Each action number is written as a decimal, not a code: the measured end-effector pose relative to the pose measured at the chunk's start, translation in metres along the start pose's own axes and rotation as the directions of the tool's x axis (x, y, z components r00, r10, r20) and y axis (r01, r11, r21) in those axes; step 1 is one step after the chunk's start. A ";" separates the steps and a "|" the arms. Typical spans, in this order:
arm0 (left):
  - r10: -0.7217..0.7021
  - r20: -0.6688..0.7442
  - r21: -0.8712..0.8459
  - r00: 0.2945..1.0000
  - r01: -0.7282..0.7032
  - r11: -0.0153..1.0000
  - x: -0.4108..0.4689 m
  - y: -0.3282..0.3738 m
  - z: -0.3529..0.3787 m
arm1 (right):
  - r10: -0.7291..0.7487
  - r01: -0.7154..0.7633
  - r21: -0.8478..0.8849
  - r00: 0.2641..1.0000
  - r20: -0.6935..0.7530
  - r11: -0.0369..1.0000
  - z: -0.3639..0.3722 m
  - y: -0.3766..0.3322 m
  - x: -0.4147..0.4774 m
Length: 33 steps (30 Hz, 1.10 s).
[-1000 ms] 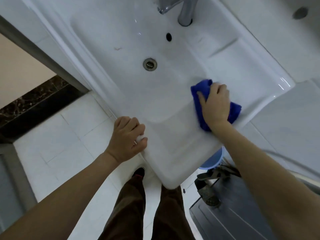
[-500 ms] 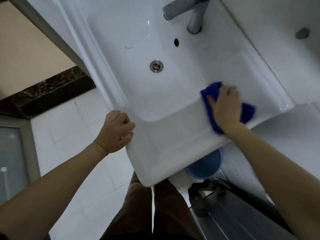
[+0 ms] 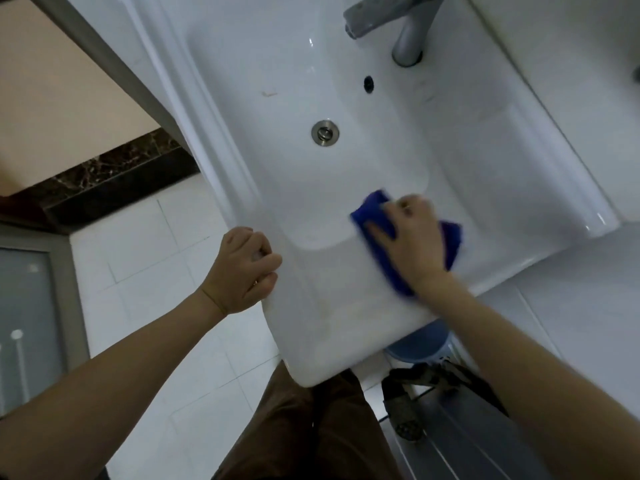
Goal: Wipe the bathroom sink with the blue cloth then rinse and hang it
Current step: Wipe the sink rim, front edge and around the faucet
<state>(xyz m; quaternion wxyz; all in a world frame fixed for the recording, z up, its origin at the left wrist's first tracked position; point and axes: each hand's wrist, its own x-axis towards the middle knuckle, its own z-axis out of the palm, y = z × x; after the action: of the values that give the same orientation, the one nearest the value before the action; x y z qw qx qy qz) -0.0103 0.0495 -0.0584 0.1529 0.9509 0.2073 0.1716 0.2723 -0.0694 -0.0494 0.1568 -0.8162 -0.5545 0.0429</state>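
Observation:
The white sink (image 3: pixel 329 334) fills the middle of the view, seen from above. My right hand (image 3: pixel 412 244) presses flat on the blue cloth (image 3: pixel 372 211) at the front of the sink, where the basin meets the front ledge. The cloth shows on both sides of the hand and is blurred by motion. Resting against the sink's front-left rim is my left hand (image 3: pixel 242 268), its fingers curled into a loose fist with nothing visible in it. The drain (image 3: pixel 325 132) lies in the basin beyond the cloth, and the grey faucet (image 3: pixel 398 22) stands at the back.
A blue bucket (image 3: pixel 419 348) sits under the sink's front edge, with a dark mat and a dark sandal (image 3: pixel 405 410) on the floor to the right. White floor tiles lie on the left. A grey door frame (image 3: pixel 104 60) runs along the sink's left side.
My right hand has slid the blue cloth leftward along the front ledge to the basin's front edge. My left hand stays at the front-left rim.

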 end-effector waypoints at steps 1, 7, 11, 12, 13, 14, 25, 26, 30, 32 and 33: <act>0.005 -0.017 -0.004 1.000 -0.005 1.000 -0.001 -0.001 0.002 | 0.118 -0.121 -0.050 0.991 -0.065 0.991 -0.009 0.029 0.018; 0.017 -0.080 -0.018 0.997 -0.019 1.000 -0.001 -0.005 0.010 | 0.393 -0.410 -0.071 0.903 -0.175 0.909 -0.011 0.028 0.020; 0.022 -0.053 0.018 0.998 -0.021 1.000 0.000 -0.004 0.007 | 0.196 -0.195 0.055 0.980 -0.017 0.979 0.015 -0.064 -0.031; 0.024 -0.044 0.017 0.999 -0.023 1.000 -0.001 -0.004 0.006 | 0.086 -0.088 0.085 0.996 0.026 0.993 0.020 -0.080 -0.040; 0.027 -0.037 0.012 0.999 -0.027 1.000 -0.002 -0.004 0.006 | -0.028 0.023 0.103 0.998 0.048 0.994 0.023 -0.085 -0.043; 0.029 -0.037 0.010 0.999 -0.029 1.000 -0.002 -0.005 0.007 | -0.117 0.113 0.100 0.992 0.043 0.989 0.023 -0.079 -0.037; -0.034 -0.018 0.007 0.999 0.034 0.999 -0.003 0.002 0.002 | 0.242 -0.241 -0.023 0.969 0.043 0.970 0.014 -0.075 -0.030; -0.045 0.002 0.009 0.999 0.045 0.999 -0.003 0.003 0.001 | 0.162 -0.161 -0.014 0.984 0.068 0.987 0.024 -0.096 -0.039; -0.095 0.061 0.027 0.994 0.093 0.995 -0.003 0.005 -0.002 | 0.054 -0.050 -0.071 0.997 0.064 0.996 0.046 -0.112 0.003; -0.106 0.055 0.008 0.993 0.106 0.994 -0.004 0.007 -0.004 | 0.049 -0.045 -0.064 0.997 0.052 0.997 0.042 -0.095 0.019; -0.107 0.047 -0.005 0.993 0.108 0.994 -0.003 0.007 -0.005 | 0.064 -0.061 -0.072 0.997 0.035 0.996 0.038 -0.083 0.020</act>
<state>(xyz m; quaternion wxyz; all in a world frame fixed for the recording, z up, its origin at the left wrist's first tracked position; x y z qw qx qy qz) -0.0125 0.0425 -0.0525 0.1703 0.9415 0.2539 0.1416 0.1967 -0.0156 -0.0585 0.1161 -0.8372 -0.5327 0.0436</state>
